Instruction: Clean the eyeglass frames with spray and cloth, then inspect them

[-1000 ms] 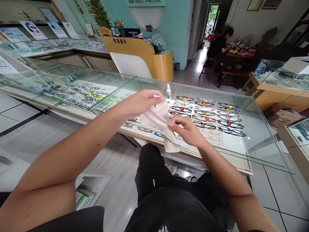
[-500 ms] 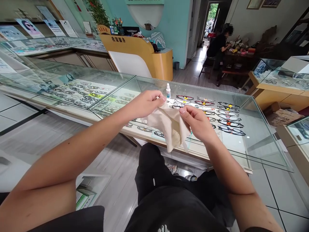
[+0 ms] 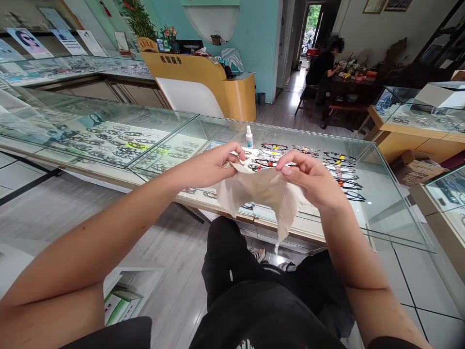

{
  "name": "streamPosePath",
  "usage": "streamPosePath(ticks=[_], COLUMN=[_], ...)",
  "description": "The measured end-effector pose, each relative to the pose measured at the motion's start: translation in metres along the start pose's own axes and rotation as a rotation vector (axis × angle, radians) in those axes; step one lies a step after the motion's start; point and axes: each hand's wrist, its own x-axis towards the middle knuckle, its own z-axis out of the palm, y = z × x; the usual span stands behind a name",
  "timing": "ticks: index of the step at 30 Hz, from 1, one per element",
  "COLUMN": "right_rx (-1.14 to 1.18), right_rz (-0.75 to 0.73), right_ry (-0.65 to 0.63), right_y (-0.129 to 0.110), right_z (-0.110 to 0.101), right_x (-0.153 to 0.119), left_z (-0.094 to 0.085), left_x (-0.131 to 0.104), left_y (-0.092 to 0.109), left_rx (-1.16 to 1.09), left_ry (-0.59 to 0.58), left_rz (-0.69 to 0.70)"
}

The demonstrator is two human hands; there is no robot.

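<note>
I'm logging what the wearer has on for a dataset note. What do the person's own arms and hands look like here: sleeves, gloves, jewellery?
Both forearms are bare up to the picture's edge, with no sleeves in view. The left hand and right hand have no gloves, and no rings, watch or bracelets show. The nails look short and unpainted. Lower down the person wears black clothing.

Teal wall (image 3: 254,29) at the back, grey plank floor (image 3: 174,271) below. Glass display counters (image 3: 381,194) lined with spectacle frames (image 3: 341,157), curved yellow reception desk (image 3: 214,82) behind, daylight through an open doorway (image 3: 310,19), dark wooden table (image 3: 354,89) far right.
</note>
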Motion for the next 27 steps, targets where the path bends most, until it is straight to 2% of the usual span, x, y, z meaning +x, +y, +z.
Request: streamPosePath(ticks=[5, 7, 13, 18, 22, 25, 27], right_rx=[-0.036, -0.081, -0.427, -0.542, -0.69, -0.693, -0.644], right_rz=[-0.06, -0.082, -0.206, -0.218, -0.405, -0.52, -0.528], right_ry=[-0.209, -0.234, -0.004, 0.018, 0.06, -0.089, -0.191], right_y=[-0.015, -0.021, -0.027, -0.021, -0.01, -0.004, -0.001], right_z=[-0.016, -0.016, -0.005, 0.007, 0.017, 0.023, 0.027], right_x=[-0.017, -0.023, -0.03, -0.024, -0.009, 0.003, 0.009], left_z=[-0.004, -0.005, -0.005, -0.001, 0.009, 0.017, 0.021], left_x=[0.003, 0.004, 0.007, 0.008, 0.014, 0.02, 0.024], left_y=[-0.007, -0.005, -0.001, 0.005, 0.016, 0.024, 0.028], left_rx=[0.083, 0.139, 0.21, 0.189, 0.131, 0.12, 0.116], left_ry=[0.012, 0.03, 0.032, 0.043, -0.022, -0.109, -0.177], left_rz=[-0.059, -0.081, -0.06, -0.012, 0.054, 0.08, 0.07])
